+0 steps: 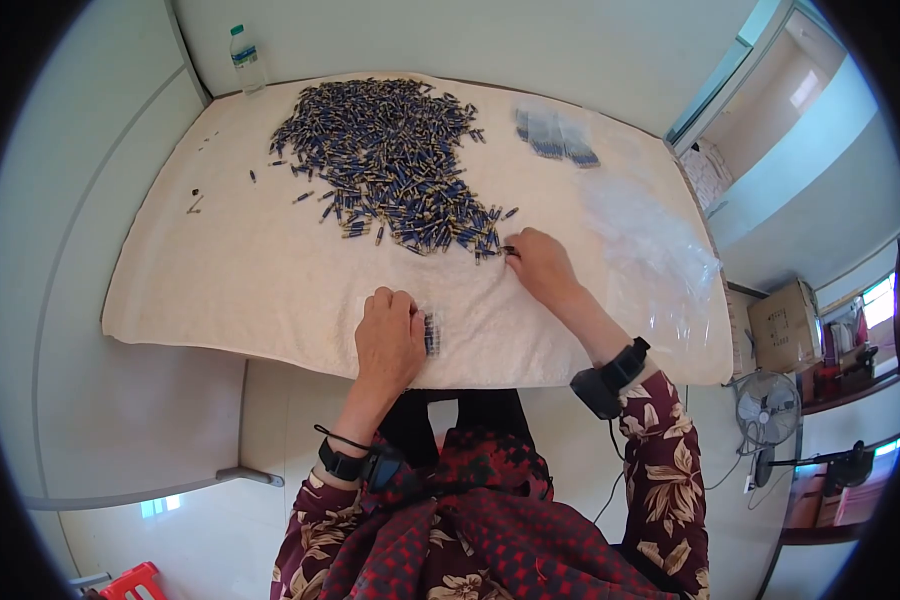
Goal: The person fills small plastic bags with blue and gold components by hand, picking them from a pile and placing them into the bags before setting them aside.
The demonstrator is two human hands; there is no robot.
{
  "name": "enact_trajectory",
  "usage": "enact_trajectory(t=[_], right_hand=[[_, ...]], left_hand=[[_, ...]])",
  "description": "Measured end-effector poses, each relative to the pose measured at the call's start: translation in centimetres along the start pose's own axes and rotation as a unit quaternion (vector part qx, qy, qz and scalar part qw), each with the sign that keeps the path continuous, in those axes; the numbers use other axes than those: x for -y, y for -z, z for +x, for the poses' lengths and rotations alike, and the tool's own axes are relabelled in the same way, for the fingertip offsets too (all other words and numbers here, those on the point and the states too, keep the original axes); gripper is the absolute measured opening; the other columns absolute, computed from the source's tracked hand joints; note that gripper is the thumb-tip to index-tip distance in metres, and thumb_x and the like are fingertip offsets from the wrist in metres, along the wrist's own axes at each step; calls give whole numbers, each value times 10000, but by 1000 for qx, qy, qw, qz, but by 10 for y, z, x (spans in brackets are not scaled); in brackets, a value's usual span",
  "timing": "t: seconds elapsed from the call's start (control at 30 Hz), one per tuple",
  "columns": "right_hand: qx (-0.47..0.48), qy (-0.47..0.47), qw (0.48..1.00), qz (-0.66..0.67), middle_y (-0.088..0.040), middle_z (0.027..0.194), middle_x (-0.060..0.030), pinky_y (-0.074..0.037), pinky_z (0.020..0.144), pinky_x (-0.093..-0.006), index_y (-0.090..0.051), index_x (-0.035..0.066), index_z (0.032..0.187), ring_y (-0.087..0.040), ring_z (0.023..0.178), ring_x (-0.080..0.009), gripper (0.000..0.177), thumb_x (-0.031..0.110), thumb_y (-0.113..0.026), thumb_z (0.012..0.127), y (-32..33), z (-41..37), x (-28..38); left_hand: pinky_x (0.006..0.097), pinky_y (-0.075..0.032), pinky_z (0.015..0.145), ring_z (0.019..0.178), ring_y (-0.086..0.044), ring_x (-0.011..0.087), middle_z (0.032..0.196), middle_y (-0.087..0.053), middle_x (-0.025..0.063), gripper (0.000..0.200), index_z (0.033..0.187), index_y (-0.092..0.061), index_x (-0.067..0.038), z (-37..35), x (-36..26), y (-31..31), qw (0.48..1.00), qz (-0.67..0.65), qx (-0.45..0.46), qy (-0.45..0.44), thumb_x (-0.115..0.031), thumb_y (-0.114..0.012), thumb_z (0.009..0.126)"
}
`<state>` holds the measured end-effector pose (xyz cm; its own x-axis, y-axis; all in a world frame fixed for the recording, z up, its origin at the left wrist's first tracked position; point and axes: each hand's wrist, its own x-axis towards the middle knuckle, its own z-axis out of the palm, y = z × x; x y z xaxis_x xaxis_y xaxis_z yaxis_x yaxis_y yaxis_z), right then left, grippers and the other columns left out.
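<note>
A large heap of small dark-blue cylinders with gold-coloured ends spreads over the cloth-covered table. My right hand is at the heap's lower right edge, thumb and fingers pinched on one small cylinder. Near the table's front edge, my left hand rests with curled fingers against a small clear packet that has dark pieces in it. The hand covers the packet's left side, so its full shape is hidden.
Filled clear packets lie at the back right. Clear plastic bags spread along the right side. A water bottle stands at the back left corner. Stray bits lie on the left. A fan and cardboard box are beyond the right edge.
</note>
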<state>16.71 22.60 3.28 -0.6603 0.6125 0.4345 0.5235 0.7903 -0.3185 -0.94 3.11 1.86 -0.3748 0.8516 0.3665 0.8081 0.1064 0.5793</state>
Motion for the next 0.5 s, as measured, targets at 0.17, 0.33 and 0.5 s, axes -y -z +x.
enact_trajectory(t=[0.17, 0.33, 0.5], right_hand=[[32, -54, 998, -27, -596, 809, -139, -487, 672, -387, -667, 24, 852, -606, 746, -303, 95, 87, -668, 780, 3, 3, 7], [17, -214, 942, 260, -620, 716, -62, -461, 523, -264, -669, 8, 869, -579, 586, -145, 95, 86, -671, 816, 38, -8, 36], [82, -267, 767, 577, -621, 681, -13, -423, 476, -169, -673, 8, 885, -530, 559, -46, 97, 97, -666, 849, 46, -38, 84]], left_hand=[[412, -449, 700, 868, -531, 315, 884, -521, 123, 111, 868, -553, -38, -2, 3, 2, 1000, -25, -2, 2, -98, -621, 805], [393, -451, 698, 830, -540, 298, 874, -536, 116, 111, 881, -571, -36, -1, 6, 1, 998, -58, -11, 3, -102, -624, 809], [374, -449, 699, 802, -552, 261, 894, -567, 110, 132, 935, -594, -46, -7, 2, 11, 988, -139, -65, -10, -103, -622, 820]])
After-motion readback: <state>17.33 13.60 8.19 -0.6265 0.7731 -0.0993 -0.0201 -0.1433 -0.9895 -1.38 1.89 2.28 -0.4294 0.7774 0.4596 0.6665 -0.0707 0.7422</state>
